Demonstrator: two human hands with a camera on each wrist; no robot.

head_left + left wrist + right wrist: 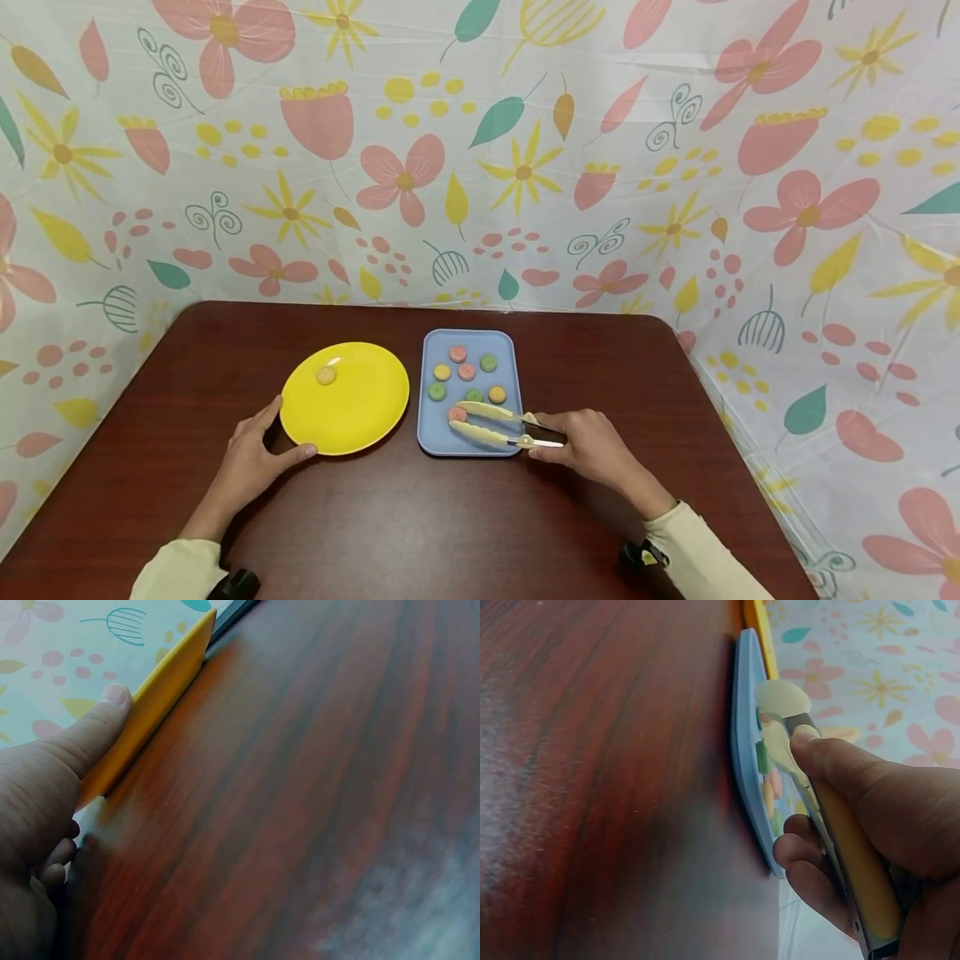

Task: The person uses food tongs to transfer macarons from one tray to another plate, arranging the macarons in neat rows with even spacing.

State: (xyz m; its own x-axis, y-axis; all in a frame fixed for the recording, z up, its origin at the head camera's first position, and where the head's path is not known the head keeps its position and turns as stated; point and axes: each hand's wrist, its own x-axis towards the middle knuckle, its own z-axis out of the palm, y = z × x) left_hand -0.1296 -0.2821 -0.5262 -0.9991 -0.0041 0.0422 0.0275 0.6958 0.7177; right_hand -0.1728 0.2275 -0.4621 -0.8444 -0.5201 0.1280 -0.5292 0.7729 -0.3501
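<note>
My right hand (588, 446) grips a pair of tongs (491, 435) with cream tips and metal arms. The tongs' tips stand apart over the blue tray (431, 437), on either side of a pink macaron-like disc (457, 414) near the tray's left side. In the right wrist view, the thumb lies along one tong handle (855, 862) and the fingers curl round the other side. My left hand (251, 458) holds the yellow plate (352, 408) by its near left rim, thumb (105, 724) along the edge. One pale yellow disc (326, 375) lies on the plate.
Several pink, green and yellow discs lie on the tray, among them a green disc (489, 362) and a yellow disc (497, 395). Plate and tray stand side by side on a dark wooden table (420, 525). A flower-print cloth (480, 183) rises behind the table.
</note>
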